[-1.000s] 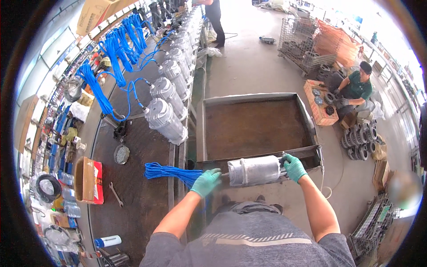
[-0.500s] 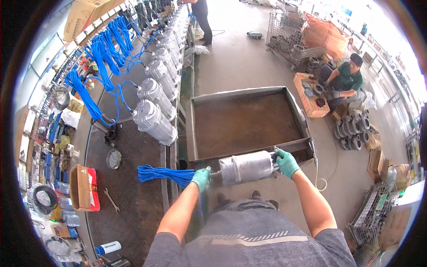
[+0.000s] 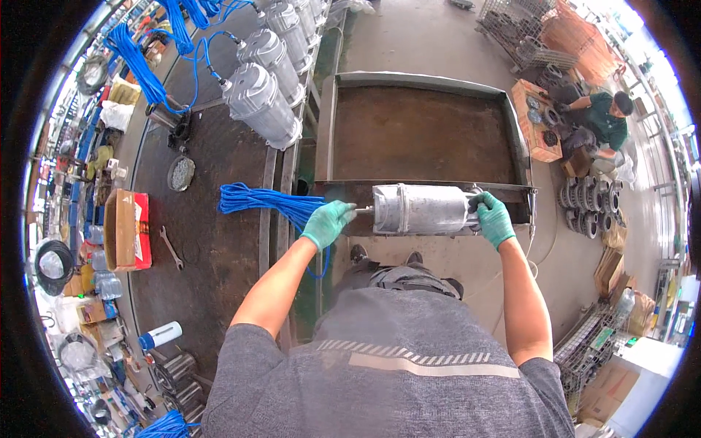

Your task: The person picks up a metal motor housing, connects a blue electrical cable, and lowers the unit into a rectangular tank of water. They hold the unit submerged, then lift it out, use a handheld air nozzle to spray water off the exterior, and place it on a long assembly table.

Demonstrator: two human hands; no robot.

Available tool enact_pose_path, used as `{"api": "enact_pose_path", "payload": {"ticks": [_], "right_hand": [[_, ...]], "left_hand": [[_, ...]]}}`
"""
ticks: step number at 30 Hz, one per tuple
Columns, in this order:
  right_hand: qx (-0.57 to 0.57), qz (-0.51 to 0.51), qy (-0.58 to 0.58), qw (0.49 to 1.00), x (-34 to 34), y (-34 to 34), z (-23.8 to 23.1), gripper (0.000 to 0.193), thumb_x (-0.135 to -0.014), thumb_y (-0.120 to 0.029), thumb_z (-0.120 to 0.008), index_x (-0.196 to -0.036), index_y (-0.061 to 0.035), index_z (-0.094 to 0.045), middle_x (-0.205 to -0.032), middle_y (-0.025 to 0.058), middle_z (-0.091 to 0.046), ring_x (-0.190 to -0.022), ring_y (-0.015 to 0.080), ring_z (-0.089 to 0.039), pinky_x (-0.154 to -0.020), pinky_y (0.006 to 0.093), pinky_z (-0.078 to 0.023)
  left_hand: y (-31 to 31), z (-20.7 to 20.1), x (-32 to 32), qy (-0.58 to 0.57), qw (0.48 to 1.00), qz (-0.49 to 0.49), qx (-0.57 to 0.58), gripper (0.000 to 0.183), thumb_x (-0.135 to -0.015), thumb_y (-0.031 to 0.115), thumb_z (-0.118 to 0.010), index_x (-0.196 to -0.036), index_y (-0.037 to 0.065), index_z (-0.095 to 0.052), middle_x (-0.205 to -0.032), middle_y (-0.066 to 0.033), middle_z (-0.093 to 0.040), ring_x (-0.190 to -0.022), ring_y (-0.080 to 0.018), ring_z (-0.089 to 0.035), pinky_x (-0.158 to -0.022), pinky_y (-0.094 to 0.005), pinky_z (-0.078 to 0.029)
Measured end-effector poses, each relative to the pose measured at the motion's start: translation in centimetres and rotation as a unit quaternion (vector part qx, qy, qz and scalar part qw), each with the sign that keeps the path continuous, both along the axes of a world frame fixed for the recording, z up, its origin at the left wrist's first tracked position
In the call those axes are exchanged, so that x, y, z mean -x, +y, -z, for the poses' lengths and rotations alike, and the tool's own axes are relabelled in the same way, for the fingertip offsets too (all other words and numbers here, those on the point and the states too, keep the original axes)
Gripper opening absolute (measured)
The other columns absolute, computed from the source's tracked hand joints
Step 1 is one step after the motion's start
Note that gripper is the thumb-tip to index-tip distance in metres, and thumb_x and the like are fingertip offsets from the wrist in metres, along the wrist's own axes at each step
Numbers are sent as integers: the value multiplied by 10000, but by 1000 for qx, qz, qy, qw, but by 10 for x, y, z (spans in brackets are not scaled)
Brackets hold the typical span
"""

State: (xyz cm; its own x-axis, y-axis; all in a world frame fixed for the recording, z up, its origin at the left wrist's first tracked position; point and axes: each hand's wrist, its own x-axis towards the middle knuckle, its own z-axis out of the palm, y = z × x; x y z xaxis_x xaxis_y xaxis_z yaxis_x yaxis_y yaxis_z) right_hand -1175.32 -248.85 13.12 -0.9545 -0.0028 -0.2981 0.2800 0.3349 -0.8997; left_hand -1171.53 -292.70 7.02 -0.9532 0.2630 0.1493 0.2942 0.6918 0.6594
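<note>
A silver-grey cylindrical pump motor [image 3: 423, 209] lies level in front of me, over the near edge of a metal tray [image 3: 423, 185]. My right hand [image 3: 493, 220], in a green glove, is closed round the fittings at its right end. At its left end, my gloved left hand [image 3: 328, 223] pinches a thin metal rod [image 3: 364, 210] that sticks out toward it. Just left of that hand lies a bundled blue cable [image 3: 266, 203] on the bench, with a loop hanging below the bench edge.
More pump motors [image 3: 261, 104] with blue cables stand along the dark bench [image 3: 212, 233]. On it are a wrench [image 3: 171, 247], a dish of small parts [image 3: 181, 174], a red-and-brown box [image 3: 128, 230] and a white bottle [image 3: 160, 335]. A co-worker [image 3: 607, 124] sits at the right beside an orange crate [image 3: 535, 124].
My view has shifted, with the bench and tray higher in the picture. The pump motor has turned from slightly tilted to nearly level, held at both ends throughout.
</note>
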Motion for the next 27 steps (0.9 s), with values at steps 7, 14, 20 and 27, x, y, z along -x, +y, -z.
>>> {"api": "enact_pose_path", "payload": {"ticks": [7, 14, 20, 27], "right_hand": [[4, 7, -32, 999, 2, 7, 7, 208, -965, 7, -491, -968, -42, -693, -831, -1, -640, -737, 87, -549, -656, 264, -493], [25, 10, -29, 999, 1, 5, 6, 200, -965, -12, -484, -978, -41, -681, -790, -8, -624, -660, 88, -538, -599, 271, -493], [0, 5, -30, 1000, 1, 8, 3, 205, -962, -11, -475, -974, -44, -677, -782, -8, -615, -606, 82, -530, -519, 263, -477], [21, 3, -31, 999, 2, 1, -5, 222, -953, -4, -462, -972, -53, -678, -795, -7, -626, -608, 86, -548, -515, 265, -492]], "left_hand": [[19, 21, 24, -302, 922, -202, -130, 362, -999, 403, -611, -1028, 55, -708, -807, -125, -678, -773, -279, -647, -789, -396, -516], [4, 25, -8, -141, 971, -69, -180, 312, -1015, 275, -635, -1250, 72, -658, -991, -55, -698, -946, -205, -671, -880, -312, -528], [14, -3, 9, -457, 782, -208, -370, 292, -1044, 290, -578, -1272, 112, -538, -867, -40, -616, -733, -128, -614, -587, -272, -526], [5, 9, -12, -383, 843, -112, -361, 258, -1055, 285, -558, -1226, 96, -523, -906, -18, -555, -710, -120, -554, -562, -276, -478]]}}
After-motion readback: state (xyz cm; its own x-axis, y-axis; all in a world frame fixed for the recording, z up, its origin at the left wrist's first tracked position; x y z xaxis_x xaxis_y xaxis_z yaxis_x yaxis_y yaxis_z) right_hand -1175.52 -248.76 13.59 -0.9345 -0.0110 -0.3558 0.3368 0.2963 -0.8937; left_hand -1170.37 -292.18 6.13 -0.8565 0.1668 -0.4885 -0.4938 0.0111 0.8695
